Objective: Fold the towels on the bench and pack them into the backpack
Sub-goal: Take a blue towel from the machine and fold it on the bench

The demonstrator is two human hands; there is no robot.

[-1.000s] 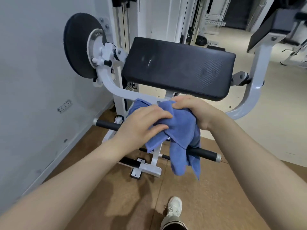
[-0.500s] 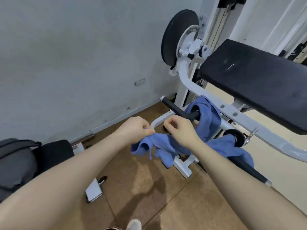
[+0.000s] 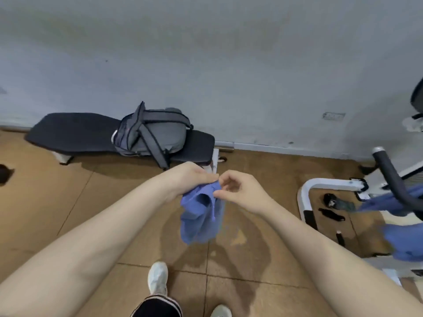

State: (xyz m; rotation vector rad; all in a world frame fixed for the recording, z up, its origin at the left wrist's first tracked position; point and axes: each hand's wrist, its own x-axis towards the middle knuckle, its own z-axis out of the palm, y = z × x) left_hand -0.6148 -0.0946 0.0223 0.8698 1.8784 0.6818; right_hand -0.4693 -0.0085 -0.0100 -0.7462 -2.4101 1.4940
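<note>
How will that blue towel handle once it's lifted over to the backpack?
Probably floppy: the blue towel sags in loose folds below the left hand and right hand. Likely light, since fingertip pinches carry it. It may unfold unless supported.

Two towels (image 3: 201,216) (image 3: 402,239), one backpack (image 3: 153,133), one bench (image 3: 75,131)

Bench (image 3: 75,133): I see it along the wall, far left of centre.
Backpack (image 3: 153,133): lies on the bench, toward its right end.
Towel (image 3: 201,216): hangs between my left hand (image 3: 190,177) and right hand (image 3: 240,191), in front of the bench.
Machine frame (image 3: 329,184): stands at the right.
Second towel (image 3: 405,243): draped on the machine frame, far right.
Shoes (image 3: 158,277): below the hands, on the floor.
</note>
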